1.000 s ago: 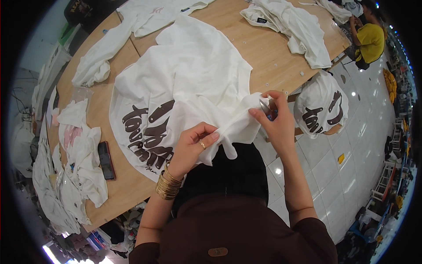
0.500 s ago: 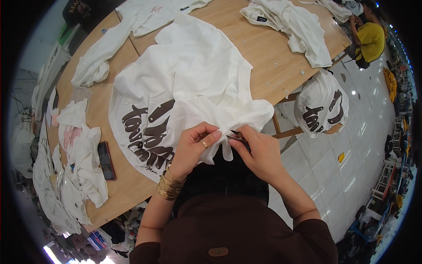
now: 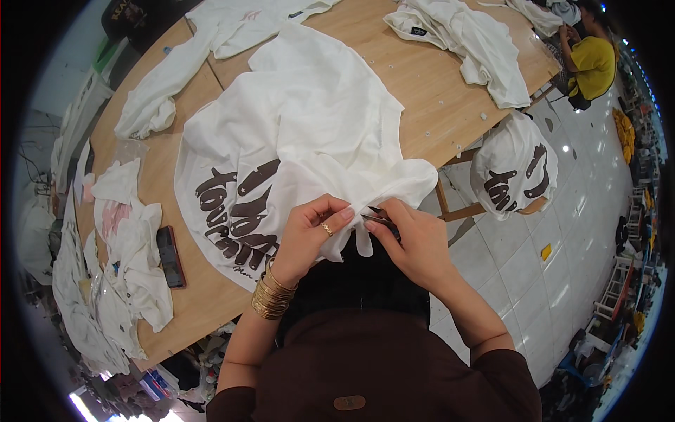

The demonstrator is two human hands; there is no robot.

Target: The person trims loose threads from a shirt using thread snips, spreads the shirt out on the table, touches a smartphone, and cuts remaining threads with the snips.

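Observation:
A white garment (image 3: 330,105) with large dark brown lettering lies bunched on the table's near side, its lower edge drawn toward me. At that edge my left hand (image 3: 307,228) pinches the cloth between thumb and fingertips. My right hand (image 3: 423,243) is closed around small dark thread snips (image 3: 377,219). Their pointed tips lie against the fabric just right of my left fingertips. Most of the snips is hidden inside the right hand. A narrow strip of white cloth (image 3: 363,241) hangs below the tips.
The wooden table (image 3: 422,105) also bears white garments (image 3: 478,56) and a phone (image 3: 170,257) beside crumpled white pieces (image 3: 137,246). A printed white garment (image 3: 513,165) drapes over a stool at right. A person in yellow (image 3: 592,67) sits at the far right.

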